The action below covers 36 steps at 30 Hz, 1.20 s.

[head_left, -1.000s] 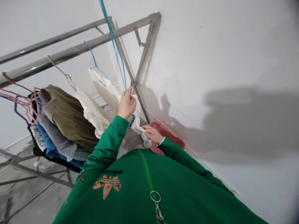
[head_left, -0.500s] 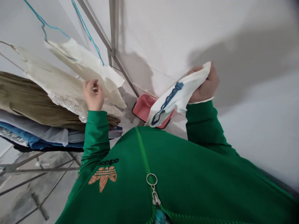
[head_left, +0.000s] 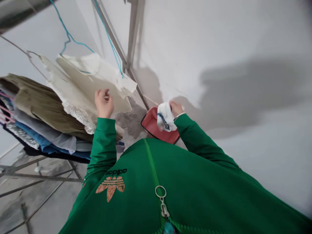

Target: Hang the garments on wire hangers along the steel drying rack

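My right hand (head_left: 176, 108) grips a bunched white cloth with a blue pattern (head_left: 164, 116); its exact kind does not show. The cloth hangs over a red basin (head_left: 150, 122) with a dark rim, which stands low by the wall. My left hand (head_left: 104, 103) is raised in front of a cream garment (head_left: 97, 86) on a blue hanger (head_left: 68, 34). Its fingers are curled together, and I cannot make out whether something small is between them. Lace trims the lower edge of another cream garment (head_left: 79, 113) just left of that hand.
A metal rack frame (head_left: 131, 39) rises by the white wall. Further left hang an olive garment (head_left: 46, 107), a grey one (head_left: 58, 133) and blue ones (head_left: 46, 141). Below them, metal bars (head_left: 48, 177) cross above the stained floor.
My right hand has moved left and down over the basin, and the cloth, stretched out before, is now bunched up. The view has shifted slightly; my left hand keeps its curled pose.
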Tool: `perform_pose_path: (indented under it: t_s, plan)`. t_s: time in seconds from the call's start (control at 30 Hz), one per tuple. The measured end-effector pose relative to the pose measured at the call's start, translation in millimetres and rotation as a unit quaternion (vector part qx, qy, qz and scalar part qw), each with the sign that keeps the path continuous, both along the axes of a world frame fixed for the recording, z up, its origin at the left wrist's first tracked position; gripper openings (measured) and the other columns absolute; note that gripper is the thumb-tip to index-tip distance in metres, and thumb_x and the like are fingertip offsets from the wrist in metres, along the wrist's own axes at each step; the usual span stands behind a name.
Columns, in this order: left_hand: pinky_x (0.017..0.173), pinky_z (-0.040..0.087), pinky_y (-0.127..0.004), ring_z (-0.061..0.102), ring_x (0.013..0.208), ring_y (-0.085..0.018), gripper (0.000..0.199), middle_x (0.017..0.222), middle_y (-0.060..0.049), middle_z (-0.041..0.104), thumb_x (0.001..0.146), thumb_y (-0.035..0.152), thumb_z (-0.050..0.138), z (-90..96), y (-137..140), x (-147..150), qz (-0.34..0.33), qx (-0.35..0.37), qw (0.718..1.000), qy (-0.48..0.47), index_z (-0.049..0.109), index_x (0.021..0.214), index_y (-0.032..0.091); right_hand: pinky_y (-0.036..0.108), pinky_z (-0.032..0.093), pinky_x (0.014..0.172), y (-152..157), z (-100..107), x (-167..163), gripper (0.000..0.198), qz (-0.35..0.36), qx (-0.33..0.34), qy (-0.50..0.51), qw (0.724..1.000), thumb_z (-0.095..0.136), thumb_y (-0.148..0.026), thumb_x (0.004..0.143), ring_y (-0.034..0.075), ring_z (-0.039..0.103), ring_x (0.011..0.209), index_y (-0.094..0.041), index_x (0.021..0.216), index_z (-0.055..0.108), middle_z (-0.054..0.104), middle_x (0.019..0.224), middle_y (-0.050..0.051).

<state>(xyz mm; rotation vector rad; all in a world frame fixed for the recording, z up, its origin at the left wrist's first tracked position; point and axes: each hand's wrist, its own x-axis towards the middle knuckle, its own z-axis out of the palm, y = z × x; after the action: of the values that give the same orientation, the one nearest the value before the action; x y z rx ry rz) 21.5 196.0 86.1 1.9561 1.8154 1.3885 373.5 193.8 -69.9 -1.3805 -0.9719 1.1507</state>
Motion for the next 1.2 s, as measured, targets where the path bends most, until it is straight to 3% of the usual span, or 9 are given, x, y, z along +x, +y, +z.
perform_pose_path:
  t_s: [0.17, 0.37, 0.53, 0.63, 0.77, 0.83, 0.93, 1.07, 1.2]
  plan:
    - [0.087, 0.054, -0.036, 0.058, 0.110, -0.022, 0.047, 0.131, -0.015, 0.049, 0.078, 0.029, 0.060, -0.6, 22, 1, 0.017, 0.008, 1.000, -0.015, 0.053, 0.124, 0.020, 0.034, 0.048, 0.084, -21, -15, -29, 0.015, 0.157, -0.101, -0.074, 0.980, 0.065, -0.026, 0.074, 0.015, 0.059, 0.074, -0.015, 0.068, 0.057, 0.063, 0.067, 0.003]
    - [0.119, 0.019, -0.048, 0.025, 0.144, -0.030, 0.078, 0.148, -0.018, 0.037, 0.074, 0.050, 0.068, 18.8, 73, 12, 0.042, 0.042, 0.997, -0.052, 0.036, 0.138, 0.018, 0.032, 0.053, 0.070, -33, -11, -60, 0.020, 0.315, -0.133, -0.091, 0.935, 0.063, -0.033, 0.077, 0.016, 0.065, 0.069, -0.015, 0.069, 0.057, 0.068, 0.073, 0.007]
    - [0.109, 0.033, -0.051, 0.048, 0.127, -0.036, 0.070, 0.123, -0.023, 0.058, 0.075, 0.056, 0.066, 47.1, 92, 40, 0.095, -0.090, 0.991, -0.034, 0.047, 0.125, 0.011, 0.032, 0.054, 0.070, -27, -2, -67, 0.027, 0.352, -0.084, -0.119, 0.925, 0.065, -0.042, 0.074, 0.016, 0.063, 0.069, -0.017, 0.069, 0.058, 0.067, 0.070, 0.005]
    - [0.095, 0.043, -0.049, 0.061, 0.108, -0.036, 0.056, 0.099, -0.019, 0.067, 0.074, 0.062, 0.063, 56.4, 81, 55, 0.106, -0.140, 0.984, 0.030, 0.057, 0.101, 0.014, 0.035, 0.055, 0.075, -21, 2, -69, 0.031, 0.333, -0.047, -0.131, 0.933, 0.062, -0.048, 0.076, 0.017, 0.064, 0.072, -0.017, 0.075, 0.057, 0.067, 0.076, 0.007]
    - [0.078, 0.047, -0.039, 0.065, 0.091, -0.031, 0.036, 0.083, -0.012, 0.068, 0.078, 0.055, 0.059, 61.3, 54, 69, 0.107, -0.156, 0.977, 0.095, 0.056, 0.077, 0.019, 0.040, 0.052, 0.090, -14, 21, -76, 0.043, 0.252, 0.024, -0.138, 0.957, 0.054, -0.051, 0.082, 0.018, 0.063, 0.089, -0.017, 0.107, 0.052, 0.063, 0.112, 0.013]
    - [0.074, 0.046, -0.036, 0.065, 0.088, -0.029, 0.026, 0.081, -0.010, 0.068, 0.082, 0.044, 0.055, 63.3, 40, 73, 0.111, -0.162, 0.971, 0.135, 0.056, 0.073, 0.020, 0.040, 0.047, 0.098, -9, 43, -84, 0.049, 0.202, 0.127, -0.142, 0.960, 0.055, -0.051, 0.084, 0.020, 0.060, 0.102, -0.019, 0.120, 0.046, 0.057, 0.126, 0.014]
    - [0.075, 0.044, -0.036, 0.066, 0.088, -0.028, 0.013, 0.083, -0.011, 0.069, 0.083, 0.027, 0.051, 63.3, 18, 80, 0.116, -0.135, 0.958, 0.226, 0.059, 0.078, 0.018, 0.043, 0.043, 0.105, 2, 87, -101, 0.055, 0.167, 0.309, -0.144, 0.925, 0.058, -0.051, 0.084, 0.023, 0.055, 0.116, -0.019, 0.128, 0.045, 0.054, 0.130, 0.015]
    - [0.078, 0.042, -0.041, 0.065, 0.087, -0.030, 0.015, 0.083, -0.015, 0.069, 0.083, 0.017, 0.048, 49.9, -13, 85, 0.065, -0.061, 0.933, 0.349, 0.062, 0.085, 0.014, 0.047, 0.038, 0.110, 23, 128, -130, 0.063, 0.239, 0.368, -0.106, 0.892, 0.054, -0.057, 0.086, 0.026, 0.049, 0.127, -0.019, 0.135, 0.042, 0.048, 0.138, 0.016]
    - [0.076, 0.043, -0.042, 0.064, 0.078, -0.029, 0.013, 0.075, -0.014, 0.066, 0.080, 0.013, 0.048, 26.2, -41, 75, 0.033, 0.001, 0.920, 0.391, 0.061, 0.078, 0.016, 0.045, 0.035, 0.115, 34, 128, -150, 0.085, 0.397, 0.322, -0.039, 0.858, 0.057, -0.063, 0.082, 0.026, 0.040, 0.137, -0.021, 0.148, 0.025, 0.038, 0.148, 0.016]
